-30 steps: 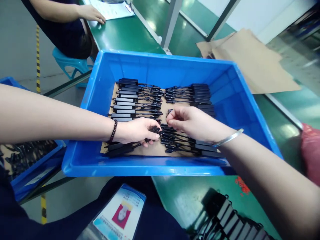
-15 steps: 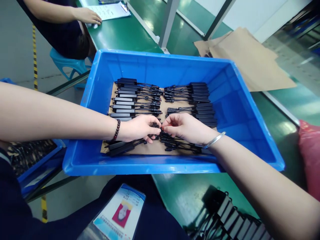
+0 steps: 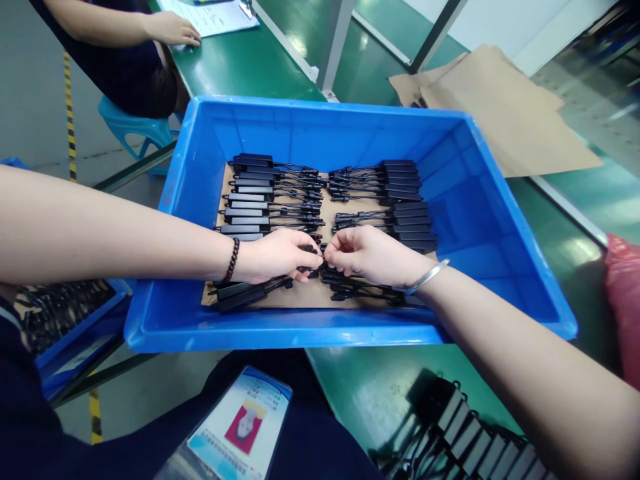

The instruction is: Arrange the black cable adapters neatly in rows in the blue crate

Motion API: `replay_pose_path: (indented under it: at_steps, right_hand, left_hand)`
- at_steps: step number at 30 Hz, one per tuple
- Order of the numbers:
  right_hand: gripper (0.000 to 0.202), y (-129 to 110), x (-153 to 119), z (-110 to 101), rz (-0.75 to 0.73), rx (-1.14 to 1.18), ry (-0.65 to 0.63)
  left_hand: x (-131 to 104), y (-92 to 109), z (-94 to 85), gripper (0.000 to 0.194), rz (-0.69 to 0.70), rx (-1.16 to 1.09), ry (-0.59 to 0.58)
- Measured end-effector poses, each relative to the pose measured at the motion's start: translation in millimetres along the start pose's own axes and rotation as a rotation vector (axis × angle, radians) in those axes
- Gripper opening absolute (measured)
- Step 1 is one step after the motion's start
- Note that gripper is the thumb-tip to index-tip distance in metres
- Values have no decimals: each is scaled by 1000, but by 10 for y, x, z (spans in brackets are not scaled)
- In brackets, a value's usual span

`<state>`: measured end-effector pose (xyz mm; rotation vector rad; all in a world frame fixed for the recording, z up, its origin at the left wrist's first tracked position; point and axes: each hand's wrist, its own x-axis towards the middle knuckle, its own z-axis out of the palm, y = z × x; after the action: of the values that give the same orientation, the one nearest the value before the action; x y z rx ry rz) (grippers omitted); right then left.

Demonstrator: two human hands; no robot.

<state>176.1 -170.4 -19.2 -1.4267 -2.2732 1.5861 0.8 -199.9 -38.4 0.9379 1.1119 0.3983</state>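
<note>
A blue bin (image 3: 320, 337) holds rows of black adapters with short cables on brown cardboard (image 3: 300, 294). My left hand (image 3: 280, 256), wearing a beaded bracelet, is closed on the black connector end of a cable near the bin's middle. Facing it, my right hand (image 3: 367, 256), with a silver bangle, pinches something small at the tip of that connector; the fingers hide it. Left-side adapters (image 3: 250, 206) and right-side adapters (image 3: 407, 217) lie with cables pointing inward. Below my left hand, one adapter (image 3: 243, 298) lies at a slant.
More adapters (image 3: 475, 437) stand on the green table (image 3: 370, 387) at the lower right. Brown sheets (image 3: 500, 107) lie at the back right, beside a metal post (image 3: 337, 47). A person's hand (image 3: 173, 29) rests by papers at the upper left. A red bag (image 3: 623, 300) is far right.
The red bit seen between my fingertips is now hidden, and my right fingertips have closed in slightly. The view has shifted a little.
</note>
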Motion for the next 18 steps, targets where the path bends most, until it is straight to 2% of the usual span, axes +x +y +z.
replay_pose_path:
  at_steps: [5, 13, 18]
  right_hand:
    - [9, -11, 10, 6, 56, -11, -17]
    - [8, 30, 56, 7, 204, 229, -159]
    - [9, 36, 83, 5, 348, 441, -67]
  left_hand:
    - [-27, 26, 21, 18, -29, -8, -19]
    - [-15, -10, 14, 22, 12, 79, -16]
    - [-4, -24, 3, 27, 75, 98, -17]
